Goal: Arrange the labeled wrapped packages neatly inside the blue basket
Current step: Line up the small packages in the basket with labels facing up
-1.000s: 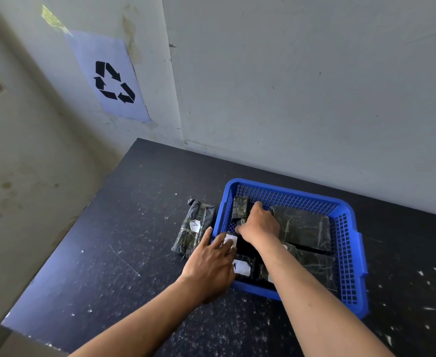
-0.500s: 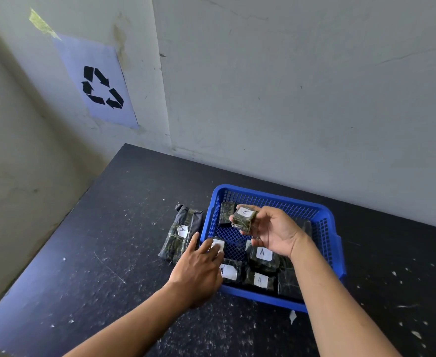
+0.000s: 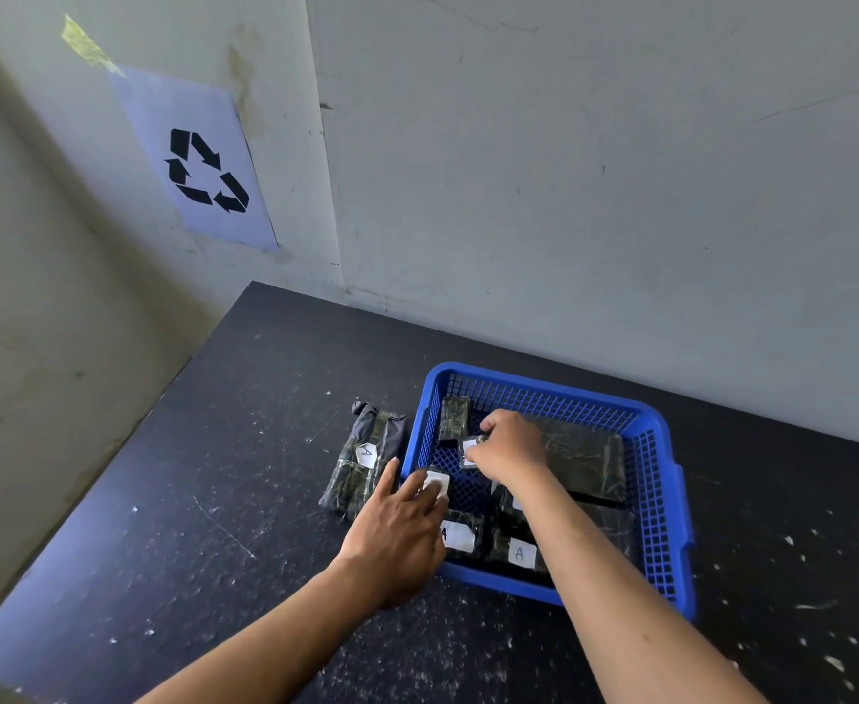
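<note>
Right hand: inside the basket, knuckles up, fingers curled and pinching a small wrapped package with a white label, low over the mesh floor near the basket's middle.
Left hand: at the basket's near-left corner, fingers stretched forward over the rim, tips pressed on a white-labelled package just inside the left wall; thumb spread out toward the table side.
Upright package: small, dark, in the far-left corner, just beyond the right hand.
Large flat package: dark wrap, along the right side of the basket, partly hidden by the right hand and wrist.
Near-row packages: one with a white label half covered by the left hand, one marked "A" beside it, against the near wall; another under the right forearm, mostly hidden.
Blue basket: mesh-walled, rectangular, on the table near the wall.
Long package outside: dark, labelled "A", flat on the table just beside the basket's left wall.
Table: black, scuffed, flecked with white.
Recycling sign: pale sheet with black arrows, taped to the wall at left.
</note>
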`<state>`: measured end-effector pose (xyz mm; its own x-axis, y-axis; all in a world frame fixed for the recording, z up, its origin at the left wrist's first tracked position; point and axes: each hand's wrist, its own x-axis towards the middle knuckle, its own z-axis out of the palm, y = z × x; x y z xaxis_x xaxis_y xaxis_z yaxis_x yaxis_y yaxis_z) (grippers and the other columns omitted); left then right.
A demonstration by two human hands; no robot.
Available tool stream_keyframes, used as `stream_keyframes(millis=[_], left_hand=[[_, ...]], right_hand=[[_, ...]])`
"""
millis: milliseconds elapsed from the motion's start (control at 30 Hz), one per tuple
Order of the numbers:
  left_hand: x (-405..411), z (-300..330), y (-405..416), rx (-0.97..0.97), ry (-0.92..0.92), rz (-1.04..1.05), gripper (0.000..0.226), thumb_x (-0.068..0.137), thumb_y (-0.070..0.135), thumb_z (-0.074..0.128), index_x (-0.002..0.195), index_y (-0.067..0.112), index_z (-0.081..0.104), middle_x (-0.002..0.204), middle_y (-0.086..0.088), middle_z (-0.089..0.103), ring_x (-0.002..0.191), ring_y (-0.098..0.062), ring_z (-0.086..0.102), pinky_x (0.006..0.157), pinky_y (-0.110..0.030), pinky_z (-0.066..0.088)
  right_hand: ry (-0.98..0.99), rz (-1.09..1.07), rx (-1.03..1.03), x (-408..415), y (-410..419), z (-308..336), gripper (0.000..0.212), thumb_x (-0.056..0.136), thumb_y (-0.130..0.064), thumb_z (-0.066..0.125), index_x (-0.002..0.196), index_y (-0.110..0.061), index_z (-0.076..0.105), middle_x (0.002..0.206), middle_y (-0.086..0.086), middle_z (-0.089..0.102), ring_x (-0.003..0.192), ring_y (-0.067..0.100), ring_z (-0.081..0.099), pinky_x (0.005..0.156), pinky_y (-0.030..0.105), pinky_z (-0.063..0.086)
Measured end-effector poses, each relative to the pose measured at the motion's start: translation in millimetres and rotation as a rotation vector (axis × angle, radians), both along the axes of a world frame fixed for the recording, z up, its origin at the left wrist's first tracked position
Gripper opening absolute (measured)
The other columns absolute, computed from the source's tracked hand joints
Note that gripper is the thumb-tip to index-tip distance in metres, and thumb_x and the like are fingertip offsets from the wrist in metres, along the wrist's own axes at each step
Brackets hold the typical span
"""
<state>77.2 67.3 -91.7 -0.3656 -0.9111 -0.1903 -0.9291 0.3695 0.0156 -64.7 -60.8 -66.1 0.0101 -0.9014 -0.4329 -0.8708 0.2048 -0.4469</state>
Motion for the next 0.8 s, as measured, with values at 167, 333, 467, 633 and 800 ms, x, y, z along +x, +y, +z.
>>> stream_keyframes(millis=[167,333,467,633,800], left_hand=[[-0.2,0.9,-0.3,0.006,0.009,0.003,0.064,0.096,0.042,0.012,0.141,0.01,0.044,0.147,-0.01,0.042,0.141,-0.029,0.024,0.119,-0.058,0.002],[-0.9,4.6,-1.2,0.017,0.018,0.014,0.064,0.095,0.041,0.012,0.142,0.011,0.043,0.148,-0.01,0.042,0.142,-0.028,0.021,0.12,-0.057,0.0],[-1.4,4.8,-0.7,0.02,0.006,0.012,0.064,0.095,0.041,0.013,0.141,0.01,0.044,0.148,-0.011,0.042,0.142,-0.029,0.022,0.12,-0.057,0.0],[-0.3,1.7,-2.3,0.027,0.002,-0.007,0.064,0.095,0.042,0.015,0.142,0.01,0.044,0.148,-0.011,0.042,0.142,-0.029,0.022,0.119,-0.057,-0.001],[0.3,1.5,-3.0,0.035,-0.011,-0.017,0.064,0.095,0.042,0.015,0.142,0.01,0.045,0.146,-0.01,0.044,0.14,-0.03,0.024,0.119,-0.059,0.001]], right_hand=[[-0.035,-0.119,0.13,14.7,-3.8,1.1,0.014,0.079,-0.007,0.072,0.087,0.001,0.064,0.078,0.012,0.068,0.061,0.021,0.068,0.054,0.031,0.061],[-0.074,-0.25,0.168,21.3,-4.9,-9.3,0.018,0.086,-0.004,0.066,0.1,0.001,0.057,0.084,0.013,0.066,0.056,0.024,0.071,0.03,0.021,0.044],[-0.127,-0.406,0.179,21.4,-4.1,-25.5,0.036,0.089,-0.004,0.065,0.122,0.001,0.053,0.09,0.012,0.06,0.058,0.025,0.07,0.037,0.027,0.054],[-0.268,-0.622,0.169,27.3,2.4,-37.1,0.018,0.084,0.001,0.069,0.102,0.002,0.063,0.092,0.016,0.067,0.063,0.029,0.07,0.059,0.044,0.063],[-0.058,-0.323,0.082,33.1,13.9,-40.5,0.017,0.086,-0.026,0.072,0.09,-0.01,0.069,0.086,0.007,0.072,0.077,0.026,0.068,0.065,0.034,0.056]])
